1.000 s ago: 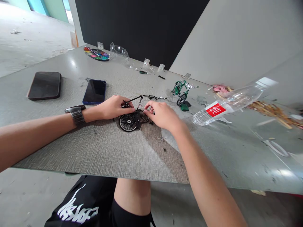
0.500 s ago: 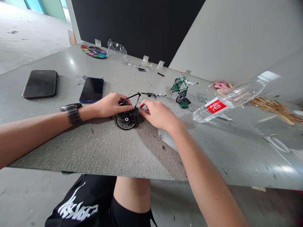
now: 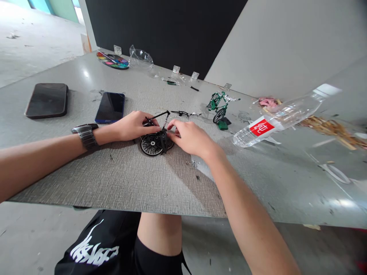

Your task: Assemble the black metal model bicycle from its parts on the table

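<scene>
A small black model bicycle, partly assembled, rests on the grey textured table between my hands, its spoked wheels toward me. My left hand grips its left side, thumb along the top of the wheel. On the right, the fingers of my right hand are pinched at the frame, with a thin metal piece showing beside them. Black handlebars lie just behind. Tiny silver parts are on the table in front of my right hand. Further right stands a green model bicycle.
A black phone and a dark flat case lie at the left. A paint palette and clear plastic wrap are at the back. A clear bottle with a red label lies tilted at the right, near straw-like scraps.
</scene>
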The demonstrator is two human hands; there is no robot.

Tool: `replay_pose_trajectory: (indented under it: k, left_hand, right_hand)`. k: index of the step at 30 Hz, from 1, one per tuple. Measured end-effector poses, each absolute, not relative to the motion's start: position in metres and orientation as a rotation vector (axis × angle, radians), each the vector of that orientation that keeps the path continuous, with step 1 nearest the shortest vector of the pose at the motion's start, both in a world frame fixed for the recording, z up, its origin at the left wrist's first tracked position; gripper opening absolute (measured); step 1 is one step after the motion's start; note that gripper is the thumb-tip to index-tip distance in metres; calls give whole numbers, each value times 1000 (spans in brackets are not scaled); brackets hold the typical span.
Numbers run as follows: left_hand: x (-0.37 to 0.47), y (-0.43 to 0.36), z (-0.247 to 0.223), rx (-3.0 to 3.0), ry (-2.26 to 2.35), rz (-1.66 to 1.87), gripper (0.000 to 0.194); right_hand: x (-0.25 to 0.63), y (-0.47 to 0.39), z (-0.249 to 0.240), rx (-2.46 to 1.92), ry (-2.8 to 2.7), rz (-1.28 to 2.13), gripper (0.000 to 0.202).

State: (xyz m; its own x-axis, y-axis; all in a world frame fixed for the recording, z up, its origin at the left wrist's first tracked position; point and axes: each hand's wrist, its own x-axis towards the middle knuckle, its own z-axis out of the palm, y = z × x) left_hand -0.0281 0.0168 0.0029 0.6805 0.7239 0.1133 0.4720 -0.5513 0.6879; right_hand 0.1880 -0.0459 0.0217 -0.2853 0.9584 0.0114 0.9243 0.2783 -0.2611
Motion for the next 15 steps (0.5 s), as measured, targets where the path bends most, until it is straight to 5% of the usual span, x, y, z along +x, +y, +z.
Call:
replay_pose_trajectory:
  k: [15]
  left_hand:
    - [-29,17,3,2256,908,516,39]
  right_hand:
    - [188,-45,22,-1804,-2370,344,31]
